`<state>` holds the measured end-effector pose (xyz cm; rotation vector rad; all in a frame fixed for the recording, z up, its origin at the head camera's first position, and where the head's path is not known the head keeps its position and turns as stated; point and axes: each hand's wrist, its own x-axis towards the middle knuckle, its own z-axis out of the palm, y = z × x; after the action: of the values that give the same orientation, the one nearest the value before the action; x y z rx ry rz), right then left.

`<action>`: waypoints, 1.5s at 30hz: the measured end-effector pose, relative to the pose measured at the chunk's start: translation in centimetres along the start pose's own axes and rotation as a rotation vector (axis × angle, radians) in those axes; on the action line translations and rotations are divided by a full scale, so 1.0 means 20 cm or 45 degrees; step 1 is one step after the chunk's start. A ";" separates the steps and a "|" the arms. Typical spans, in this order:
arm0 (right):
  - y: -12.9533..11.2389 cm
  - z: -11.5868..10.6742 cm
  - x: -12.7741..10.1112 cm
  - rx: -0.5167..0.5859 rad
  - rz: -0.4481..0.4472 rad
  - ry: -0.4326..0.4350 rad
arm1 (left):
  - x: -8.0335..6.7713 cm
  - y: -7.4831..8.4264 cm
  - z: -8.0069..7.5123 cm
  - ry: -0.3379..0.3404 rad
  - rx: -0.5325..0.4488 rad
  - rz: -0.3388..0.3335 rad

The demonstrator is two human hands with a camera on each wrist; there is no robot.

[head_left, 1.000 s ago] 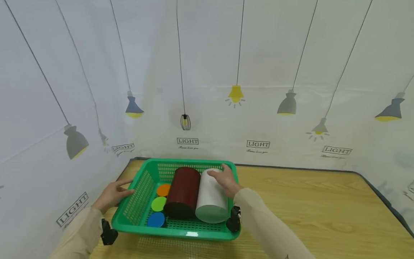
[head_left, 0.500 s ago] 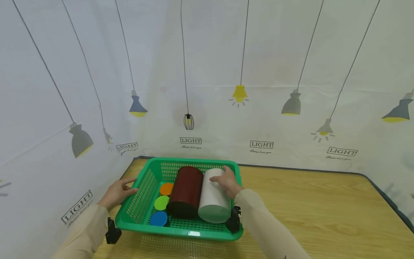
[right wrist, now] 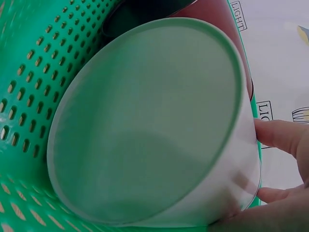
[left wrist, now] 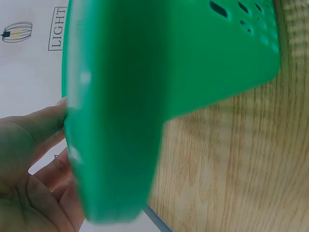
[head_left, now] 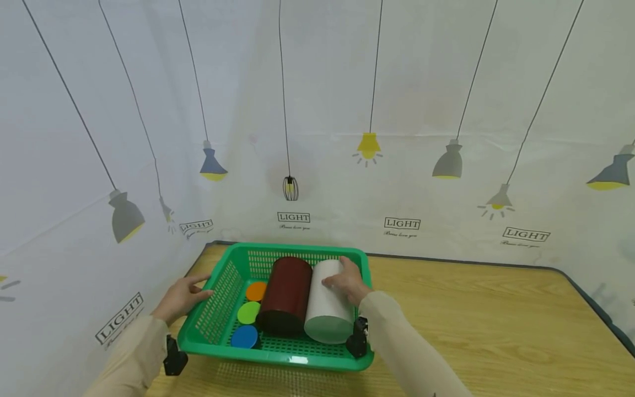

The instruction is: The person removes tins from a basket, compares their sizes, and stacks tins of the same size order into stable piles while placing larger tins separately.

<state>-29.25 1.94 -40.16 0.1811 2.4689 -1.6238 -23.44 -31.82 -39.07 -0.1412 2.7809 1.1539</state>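
Two hands working at one green basket (head_left: 225,286), which sits on the wooden table (head_left: 496,320) near the back-left corner, against the lamp-print backdrop (head_left: 397,110)

Basket contents, big to small:
- dark red cylinder (head_left: 285,292) lying on its side, mid-basket
- white cylinder (head_left: 324,309) also on its side, touching the red one along its right flank, open end facing the camera; right wrist view shows a greenish inside
- three flat discs in a row along the left of the basket floor: orange (head_left: 256,291) furthest back, green (head_left: 248,312) in the middle, blue (head_left: 245,336) nearest

Right hand (head_left: 349,282): on top of the white cylinder toward its far end, fingers curved over the wall, thumb side against it per right wrist view

Left hand (head_left: 181,298): fingers straight, loosely spread, touching the outside of the basket's left rim; left wrist view confirms fingers against green plastic, not curled round it
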 end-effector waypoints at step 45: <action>0.04 0.01 0.02 -0.024 0.026 -0.136 | 0.00 0.01 0.01 0.030 0.061 0.014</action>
<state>-29.43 2.04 -41.04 0.1131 2.3938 -1.5597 -23.43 -31.64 -39.05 -0.1356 2.8310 1.0940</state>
